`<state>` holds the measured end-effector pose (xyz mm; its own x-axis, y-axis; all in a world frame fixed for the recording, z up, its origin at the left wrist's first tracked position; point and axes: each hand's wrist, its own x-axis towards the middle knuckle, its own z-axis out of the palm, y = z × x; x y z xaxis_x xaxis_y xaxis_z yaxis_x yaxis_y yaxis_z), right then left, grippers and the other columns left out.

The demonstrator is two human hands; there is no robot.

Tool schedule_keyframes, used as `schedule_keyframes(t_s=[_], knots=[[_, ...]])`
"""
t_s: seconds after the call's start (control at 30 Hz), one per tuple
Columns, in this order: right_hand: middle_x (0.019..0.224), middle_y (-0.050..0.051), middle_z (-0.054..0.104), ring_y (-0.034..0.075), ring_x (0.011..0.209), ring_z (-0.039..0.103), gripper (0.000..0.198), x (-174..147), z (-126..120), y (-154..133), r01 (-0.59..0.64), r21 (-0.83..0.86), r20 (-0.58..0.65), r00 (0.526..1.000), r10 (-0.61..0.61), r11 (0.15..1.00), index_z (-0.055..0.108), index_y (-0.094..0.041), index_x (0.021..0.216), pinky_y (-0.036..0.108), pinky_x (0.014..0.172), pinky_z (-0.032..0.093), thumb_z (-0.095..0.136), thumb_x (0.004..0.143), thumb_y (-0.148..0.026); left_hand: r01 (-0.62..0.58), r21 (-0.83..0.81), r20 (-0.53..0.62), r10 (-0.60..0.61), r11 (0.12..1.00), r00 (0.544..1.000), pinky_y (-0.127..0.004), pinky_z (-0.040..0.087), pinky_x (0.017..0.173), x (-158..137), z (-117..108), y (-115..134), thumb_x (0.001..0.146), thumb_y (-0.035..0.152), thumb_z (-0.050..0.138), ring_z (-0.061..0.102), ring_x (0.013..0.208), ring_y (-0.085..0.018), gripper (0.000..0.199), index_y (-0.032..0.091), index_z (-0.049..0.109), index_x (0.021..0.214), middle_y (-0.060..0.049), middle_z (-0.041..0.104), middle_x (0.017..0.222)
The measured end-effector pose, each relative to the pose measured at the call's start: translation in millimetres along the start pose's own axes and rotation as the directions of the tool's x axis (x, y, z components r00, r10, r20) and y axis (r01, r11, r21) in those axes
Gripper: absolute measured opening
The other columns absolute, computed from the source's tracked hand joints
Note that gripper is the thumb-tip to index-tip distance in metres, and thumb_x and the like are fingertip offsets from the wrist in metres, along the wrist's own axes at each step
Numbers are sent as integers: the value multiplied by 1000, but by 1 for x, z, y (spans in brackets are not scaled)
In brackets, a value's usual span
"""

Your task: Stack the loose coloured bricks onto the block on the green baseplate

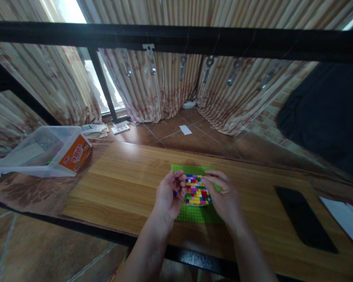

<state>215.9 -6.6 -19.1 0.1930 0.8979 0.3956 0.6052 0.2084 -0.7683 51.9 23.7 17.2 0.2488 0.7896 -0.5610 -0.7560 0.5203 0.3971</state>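
Observation:
A green studded baseplate (191,215) lies on the wooden board. On it sits a block of many small coloured toy bricks (197,192), in yellow, red, pink, blue, white and green rows. My left hand (170,192) is cupped at the block's left side, its fingers curled inward, and a small dark blue brick (175,193) shows among them. At the upper right of the block, my right hand (223,194) has thumb and index finger pinched together over the bricks. Whatever lies between those fingertips is too small to make out.
A clear plastic bin (44,152) with an orange label stands at the left. To the right lie a black flat object (306,219) and white paper (344,219). A black bar (176,39) with hanging metal hooks crosses above, before striped curtains (153,86).

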Motion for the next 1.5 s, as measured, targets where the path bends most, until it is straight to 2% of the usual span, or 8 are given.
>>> schedule_keyframes(t_s=[0.3,0.47,0.67,0.8,0.93,1.27,1.5], knots=[[108,5,70,22,103,60,17,-1,5,6,54,-9,-2,999,-54,999,76,-28,86,44,95,45,63,88,-39,5,60,11,-5,998,1000,-13,41,41,0,0,-1,87,10,53,50,46,-4,10,9,62,84,-2,60,65],[108,5,71,23,104,60,17,-3,6,7,23,28,-19,1000,-23,999,77,-28,83,45,95,45,64,86,-40,9,69,7,-9,998,1000,-12,42,41,0,0,-1,86,8,54,50,46,-4,9,9,62,84,-1,59,64],[110,6,69,23,105,63,16,-3,13,5,-135,180,-39,989,145,974,76,-25,79,45,97,46,69,79,-39,0,82,3,0,997,1000,-13,42,41,-1,0,-1,85,8,56,51,46,-4,7,8,63,84,-2,61,64],[108,7,71,23,95,67,24,-3,16,7,-319,279,-17,941,337,906,75,-23,87,39,80,55,71,74,-42,1,85,6,-1,996,1000,-13,42,41,-1,0,-1,85,8,56,50,45,-4,8,9,64,84,-1,60,64],[101,7,74,22,81,69,40,-3,16,10,-421,293,47,903,427,859,72,-22,103,34,64,57,73,71,-47,-5,97,3,5,995,1000,-12,42,40,-1,0,0,85,8,55,50,45,-4,8,9,63,83,-1,60,63],[89,5,76,20,71,68,38,4,11,8,-411,221,97,912,399,884,73,-21,97,34,63,56,74,70,-48,-10,99,-8,11,995,1000,-12,42,41,-1,0,-2,85,8,55,50,45,-4,9,8,64,83,-2,61,64],[81,3,75,20,67,68,36,4,13,8,-426,268,124,905,407,864,73,-22,94,32,58,56,75,69,-47,3,74,4,-4,997,1000,-13,42,43,-1,1,-3,84,7,55,50,46,-4,10,8,65,82,-2,61,63]])
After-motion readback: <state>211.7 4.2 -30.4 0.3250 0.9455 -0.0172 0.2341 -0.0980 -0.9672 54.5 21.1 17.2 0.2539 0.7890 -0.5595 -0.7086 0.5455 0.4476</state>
